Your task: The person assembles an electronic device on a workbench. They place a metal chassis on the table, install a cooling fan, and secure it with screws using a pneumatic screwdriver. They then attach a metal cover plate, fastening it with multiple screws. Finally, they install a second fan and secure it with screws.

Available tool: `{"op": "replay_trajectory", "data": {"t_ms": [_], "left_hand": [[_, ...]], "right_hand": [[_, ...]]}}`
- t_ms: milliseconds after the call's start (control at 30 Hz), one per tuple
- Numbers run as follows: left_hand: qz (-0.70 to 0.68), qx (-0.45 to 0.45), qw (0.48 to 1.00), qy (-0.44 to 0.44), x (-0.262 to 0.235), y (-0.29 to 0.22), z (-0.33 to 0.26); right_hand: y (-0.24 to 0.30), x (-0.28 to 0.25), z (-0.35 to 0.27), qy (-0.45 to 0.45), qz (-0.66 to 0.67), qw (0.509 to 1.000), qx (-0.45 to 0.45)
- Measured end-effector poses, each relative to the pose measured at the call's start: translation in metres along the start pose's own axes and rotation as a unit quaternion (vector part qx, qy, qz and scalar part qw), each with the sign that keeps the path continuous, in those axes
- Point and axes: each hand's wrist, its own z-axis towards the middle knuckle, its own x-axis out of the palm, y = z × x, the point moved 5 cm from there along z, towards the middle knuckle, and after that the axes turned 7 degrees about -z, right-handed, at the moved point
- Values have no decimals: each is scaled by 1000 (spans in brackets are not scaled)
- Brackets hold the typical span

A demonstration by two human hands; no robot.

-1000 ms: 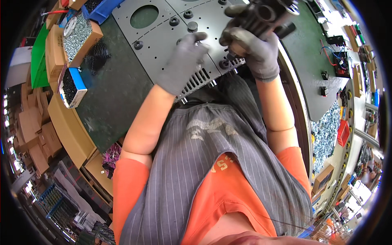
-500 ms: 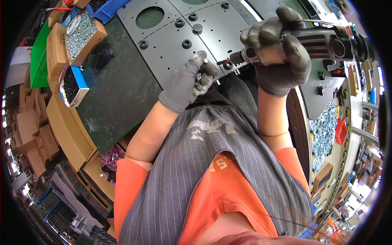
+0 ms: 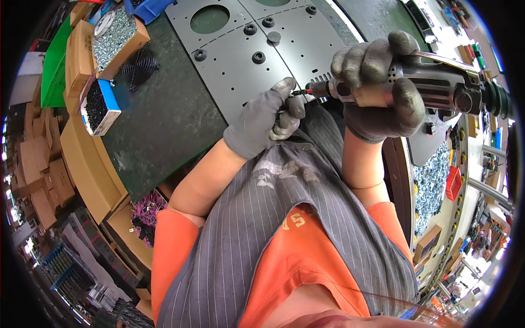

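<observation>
There are two hands (image 3: 265,117) (image 3: 367,119), one power driver (image 3: 435,88), five black grommets (image 3: 258,57) and one grey disc (image 3: 274,37).

Left hand (image 3: 267,117) is pinched, curled inward; right hand (image 3: 377,120) is wrapped in full grip; forearms (image 3: 214,175) are extended forward.

Brown cartons (image 3: 34,156) piled at left, purple parts (image 3: 146,214) in a box (image 3: 131,239), red tray (image 3: 453,184) at right

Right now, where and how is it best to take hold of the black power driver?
I would grip the driver around its body, just behind the nose, coming from the near right, as the right hand does. The rounded shape seems to allow a full wrap; it lies crosswise, its thin bit pointing left toward the left hand, so that end looks a poor grip.
</observation>
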Motion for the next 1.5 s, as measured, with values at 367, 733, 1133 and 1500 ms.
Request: {"op": "replay_trajectory", "data": {"t_ms": [367, 733, 1133, 1500], "left_hand": [[626, 176, 727, -218, -62, -52, 33], [637, 181, 741, -115, -5, -18, 8], [677, 125, 716, -117, -7, -19, 12], [-279, 71, 948, -136, -70, -49, 29]], "right_hand": [[-1, -29, -28, -192, -36, 975, 106], [-25, -17, -32, -156, -214, 947, 183], [-60, -4, -28, -64, -222, 940, 252], [-43, 0, -12, -66, -195, 948, 241]]}}
